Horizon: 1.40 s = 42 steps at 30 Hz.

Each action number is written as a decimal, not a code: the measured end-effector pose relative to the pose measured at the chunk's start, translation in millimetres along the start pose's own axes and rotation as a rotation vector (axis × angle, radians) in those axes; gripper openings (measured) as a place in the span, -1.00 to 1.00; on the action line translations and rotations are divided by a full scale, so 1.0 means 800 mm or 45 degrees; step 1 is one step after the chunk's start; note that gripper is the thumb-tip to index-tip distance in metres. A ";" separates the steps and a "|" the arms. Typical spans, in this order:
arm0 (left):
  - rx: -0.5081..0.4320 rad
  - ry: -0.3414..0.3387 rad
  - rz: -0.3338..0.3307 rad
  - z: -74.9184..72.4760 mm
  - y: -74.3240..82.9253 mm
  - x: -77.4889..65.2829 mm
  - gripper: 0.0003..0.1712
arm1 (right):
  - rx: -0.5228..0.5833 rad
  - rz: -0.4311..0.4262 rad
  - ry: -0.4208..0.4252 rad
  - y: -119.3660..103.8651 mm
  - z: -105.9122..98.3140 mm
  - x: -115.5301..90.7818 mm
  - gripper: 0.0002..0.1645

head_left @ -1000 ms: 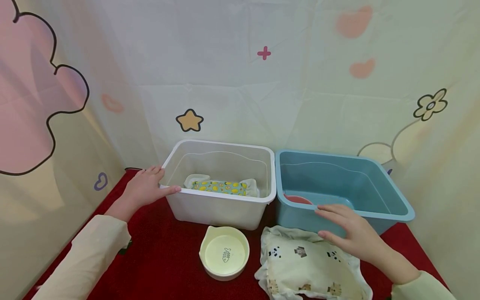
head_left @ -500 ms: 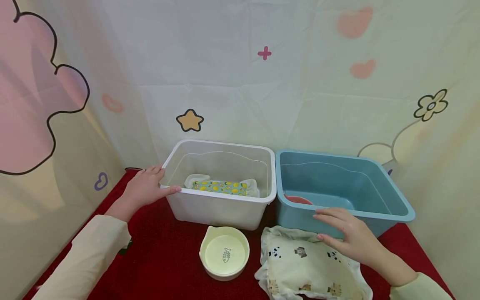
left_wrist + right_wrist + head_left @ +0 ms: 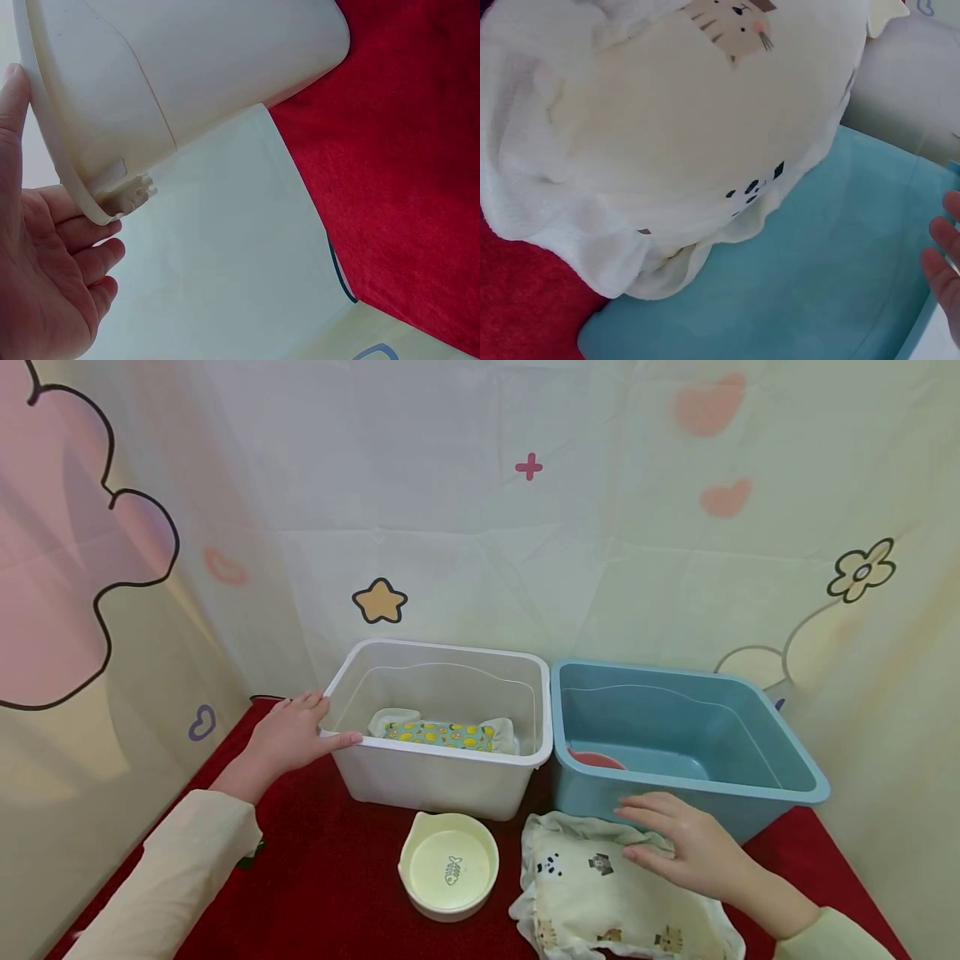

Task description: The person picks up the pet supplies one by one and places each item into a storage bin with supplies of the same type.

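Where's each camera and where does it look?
Head: on the head, facing forward and down at the white bin and blue bin; left hand, right hand show.
Left wrist: on that wrist, facing the white bin; left hand shows.
Right wrist: on that wrist, facing the pillow; right fingers show.
Head and right wrist share the pillow.

Red cloth [image 3: 322, 868] beneath white bin [image 3: 438, 781], blue bin [image 3: 585, 793], cream bowl [image 3: 448, 864] and frilly cushion [image 3: 600, 897].
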<state>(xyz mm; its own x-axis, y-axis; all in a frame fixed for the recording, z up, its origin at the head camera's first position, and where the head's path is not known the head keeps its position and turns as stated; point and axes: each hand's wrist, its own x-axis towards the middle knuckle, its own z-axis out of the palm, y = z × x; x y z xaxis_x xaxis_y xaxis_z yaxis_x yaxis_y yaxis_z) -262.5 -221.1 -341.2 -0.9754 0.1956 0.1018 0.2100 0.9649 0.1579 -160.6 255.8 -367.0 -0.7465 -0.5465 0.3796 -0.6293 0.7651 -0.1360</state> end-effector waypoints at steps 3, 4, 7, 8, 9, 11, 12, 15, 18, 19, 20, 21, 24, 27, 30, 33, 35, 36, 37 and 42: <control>0.001 -0.003 -0.003 0.000 0.000 0.000 0.08 | -0.013 -0.011 -0.035 0.000 0.002 0.000 -0.49; 0.002 -0.004 -0.003 0.000 0.000 0.000 0.09 | -0.021 -0.022 -0.046 0.000 0.004 0.001 -0.50; 0.004 -0.001 -0.003 0.001 0.000 0.000 0.10 | -0.045 -0.052 -0.083 0.001 0.007 0.000 -0.50; 0.005 0.001 -0.003 0.001 -0.001 0.000 0.10 | -0.049 -0.060 -0.101 0.002 0.008 0.000 -0.49; 0.006 0.001 -0.002 0.001 -0.001 0.001 0.10 | -0.052 -0.062 -0.123 0.003 0.010 0.000 -0.48; 0.004 0.003 -0.002 0.002 -0.001 0.001 0.11 | -0.047 -0.067 -0.154 0.004 0.012 -0.002 -0.47; 0.004 0.003 -0.003 0.002 -0.001 0.001 0.11 | -0.049 -0.072 -0.166 0.005 0.014 -0.002 -0.46; 0.006 0.002 -0.002 0.002 -0.001 0.001 0.12 | -0.054 -0.082 -0.181 0.007 0.019 -0.005 -0.44; 0.012 0.001 0.000 0.001 -0.001 0.001 0.12 | -0.067 -0.078 -0.207 0.008 0.021 -0.005 -0.42; 0.016 0.002 0.003 0.001 -0.001 0.001 0.11 | -0.064 -0.067 -0.222 0.008 0.022 -0.005 -0.41; 0.018 0.001 0.004 0.001 -0.001 0.001 0.11 | -0.061 -0.057 -0.237 0.008 0.022 -0.005 -0.40; 0.019 0.001 0.005 0.001 -0.001 0.001 0.11 | -0.055 -0.045 -0.253 0.008 0.022 -0.005 -0.40; 0.019 0.000 0.006 0.001 -0.002 0.001 0.10 | -0.039 -0.011 -0.296 0.008 0.024 -0.005 -0.36; 0.011 -0.002 0.001 0.002 -0.002 0.001 0.10 | -0.015 0.027 -0.348 0.009 0.026 -0.007 -0.31; 0.009 -0.001 -0.002 0.002 -0.003 0.001 0.11 | 0.007 0.062 -0.396 0.011 0.029 -0.009 -0.27; 0.011 0.001 -0.002 0.002 -0.003 0.001 0.11 | 0.017 0.079 -0.418 0.013 0.031 -0.012 -0.24; 0.013 -0.002 -0.002 0.002 -0.003 0.002 0.12 | 0.021 0.085 -0.428 0.014 0.033 -0.013 -0.23; 0.015 -0.002 -0.001 0.002 -0.003 0.001 0.12 | 0.030 0.092 -0.437 0.014 0.033 -0.013 -0.22; 0.015 -0.001 -0.001 0.002 -0.003 0.001 0.12 | 0.041 0.101 -0.446 0.014 0.034 -0.013 -0.21; 0.019 0.000 0.005 0.001 -0.002 0.001 0.11 | 0.104 0.165 -0.530 0.015 0.036 -0.014 -0.13</control>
<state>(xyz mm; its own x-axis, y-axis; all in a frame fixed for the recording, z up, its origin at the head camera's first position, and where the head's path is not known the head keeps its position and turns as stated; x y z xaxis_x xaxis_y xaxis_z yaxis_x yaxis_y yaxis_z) -263.5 -222.4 -342.4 -0.9746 0.1993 0.1025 0.2127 0.9666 0.1432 -166.2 261.3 -399.3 -0.8332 -0.5512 -0.0442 -0.5273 0.8161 -0.2365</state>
